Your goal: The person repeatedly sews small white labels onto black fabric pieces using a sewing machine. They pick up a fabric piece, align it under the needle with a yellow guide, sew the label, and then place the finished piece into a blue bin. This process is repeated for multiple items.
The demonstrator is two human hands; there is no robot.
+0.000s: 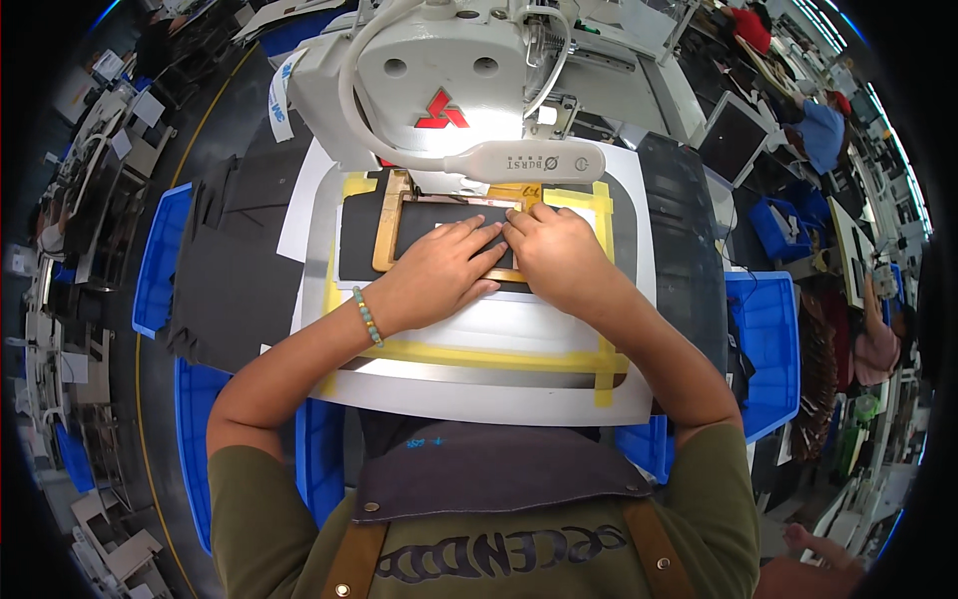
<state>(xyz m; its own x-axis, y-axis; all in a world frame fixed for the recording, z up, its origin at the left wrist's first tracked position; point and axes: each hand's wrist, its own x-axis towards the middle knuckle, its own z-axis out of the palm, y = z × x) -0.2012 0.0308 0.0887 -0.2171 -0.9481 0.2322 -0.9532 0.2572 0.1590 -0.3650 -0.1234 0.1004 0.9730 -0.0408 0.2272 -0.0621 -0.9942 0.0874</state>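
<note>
A tan rectangular clamp frame (385,235) lies beneath the sewing machine's head, with a dark flat piece (424,220) inside its opening. My left hand (444,272) rests flat across the piece and the frame's near side, fingers stretched out to the right and away from me; it grips nothing. My right hand (561,258) covers the frame's right side. Its fingers are slightly bent, fingertips pressing down beside those of my left hand; its thumb is hidden. Under both is a white sheet (469,404) bordered with yellow tape (469,353).
The white sewing machine head (449,75) and a pale elongated lamp (529,160) overhang the work. Dark fabric pieces (235,260) are stacked at left. Blue bins (768,344) stand on both sides of the table. Other people work farther off at right.
</note>
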